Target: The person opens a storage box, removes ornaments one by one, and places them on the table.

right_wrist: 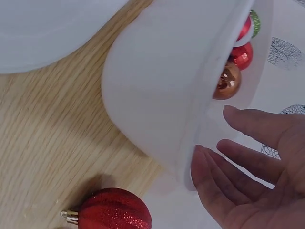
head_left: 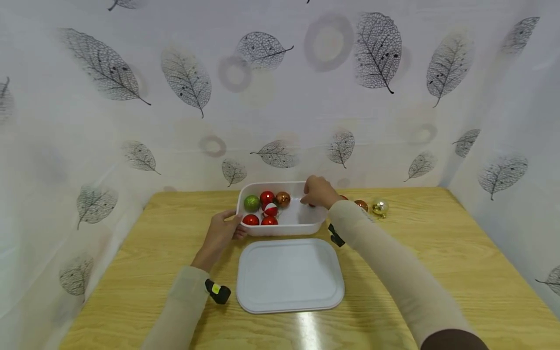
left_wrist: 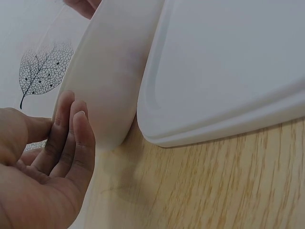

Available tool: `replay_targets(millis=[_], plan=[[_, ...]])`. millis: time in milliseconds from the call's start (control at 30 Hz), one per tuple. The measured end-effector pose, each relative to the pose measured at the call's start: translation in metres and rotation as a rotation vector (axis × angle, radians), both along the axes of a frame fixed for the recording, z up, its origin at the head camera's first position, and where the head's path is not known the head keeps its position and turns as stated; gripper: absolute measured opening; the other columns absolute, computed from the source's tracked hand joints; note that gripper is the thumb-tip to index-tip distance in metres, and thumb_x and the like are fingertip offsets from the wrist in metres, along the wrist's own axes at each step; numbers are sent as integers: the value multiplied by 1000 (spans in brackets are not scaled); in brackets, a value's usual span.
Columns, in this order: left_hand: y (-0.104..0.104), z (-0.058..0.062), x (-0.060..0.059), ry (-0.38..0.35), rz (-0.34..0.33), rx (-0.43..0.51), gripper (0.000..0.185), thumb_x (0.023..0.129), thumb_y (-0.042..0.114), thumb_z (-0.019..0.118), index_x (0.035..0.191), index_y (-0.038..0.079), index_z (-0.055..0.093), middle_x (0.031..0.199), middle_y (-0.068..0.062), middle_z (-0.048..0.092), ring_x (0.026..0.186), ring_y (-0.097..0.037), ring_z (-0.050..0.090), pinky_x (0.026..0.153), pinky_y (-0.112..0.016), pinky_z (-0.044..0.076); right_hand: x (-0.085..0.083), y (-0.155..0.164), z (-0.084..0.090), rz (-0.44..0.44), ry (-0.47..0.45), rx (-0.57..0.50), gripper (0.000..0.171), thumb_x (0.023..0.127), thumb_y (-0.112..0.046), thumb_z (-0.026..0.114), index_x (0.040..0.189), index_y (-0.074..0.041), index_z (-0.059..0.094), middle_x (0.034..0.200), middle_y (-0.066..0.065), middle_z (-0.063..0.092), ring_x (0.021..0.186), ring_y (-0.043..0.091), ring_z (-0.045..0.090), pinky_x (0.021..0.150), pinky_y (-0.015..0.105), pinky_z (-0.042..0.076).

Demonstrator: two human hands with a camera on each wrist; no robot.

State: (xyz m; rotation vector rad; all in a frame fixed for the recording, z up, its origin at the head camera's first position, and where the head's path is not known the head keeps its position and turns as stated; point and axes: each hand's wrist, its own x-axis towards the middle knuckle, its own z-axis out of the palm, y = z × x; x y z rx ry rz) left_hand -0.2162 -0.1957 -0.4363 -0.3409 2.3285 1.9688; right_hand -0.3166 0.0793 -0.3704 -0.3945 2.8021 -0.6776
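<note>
A white plastic box [head_left: 286, 229] holds several Christmas baubles: a green glitter bauble [head_left: 252, 203], a copper bauble [head_left: 282, 199], a red-and-white bauble [head_left: 270, 209] and shiny red ones. My left hand [head_left: 222, 231] grips the box's left end, thumb at the rim and fingers along the outer wall. Over the right end of the box reaches my right hand [head_left: 321, 192], its fingers [right_wrist: 252, 161] apart and loosely bent at the rim. A bit of red shows beneath it in the head view. No bauble shows between those fingers in the right wrist view.
A white lid [head_left: 290, 275] lies flat on the wooden table [head_left: 393, 291], in front of the box. Right of the box are a gold bauble [head_left: 380, 207], a copper-coloured bauble [head_left: 361, 205] and a ribbed red bauble [right_wrist: 114, 210]. A leaf-patterned curtain [head_left: 280, 97] hangs behind the table.
</note>
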Motion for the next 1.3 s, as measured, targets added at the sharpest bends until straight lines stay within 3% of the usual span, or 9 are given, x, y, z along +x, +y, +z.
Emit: replay_targets(millis=[333,467,800,1067,1300], plan=[[4,0,-3,2,1,-12,45,107,17,52,145,-7,47,79,-11,72,67,-16,70,65,-28,62,-1,-8,-10,39,93,216,21,91,-3,70,109,4,61,111,23,64,104,38,64,89,47,57],[5,0,-2,3,-6,-1,45,107,16,52,145,-7,46,79,-11,72,67,-16,70,65,-28,62,3,-9,-12,48,97,252,22,92,-1,67,113,4,62,115,24,64,105,38,65,90,47,57],[5,0,0,22,0,7,44,107,14,52,144,-9,46,77,-11,71,65,-15,69,63,-27,62,-4,-7,-17,20,97,203,27,90,0,68,116,7,60,116,27,63,107,41,63,92,49,56],[4,1,1,43,-19,27,46,107,13,51,145,-12,43,74,-9,71,63,-13,68,63,-28,62,-1,-10,-13,11,61,176,24,92,-7,71,110,5,59,110,23,64,100,37,62,84,45,57],[3,0,1,38,-14,16,46,108,13,51,146,-11,43,76,-9,71,65,-14,68,64,-27,62,0,-12,-13,27,30,161,27,92,-5,70,114,6,59,113,24,63,99,35,63,81,43,57]])
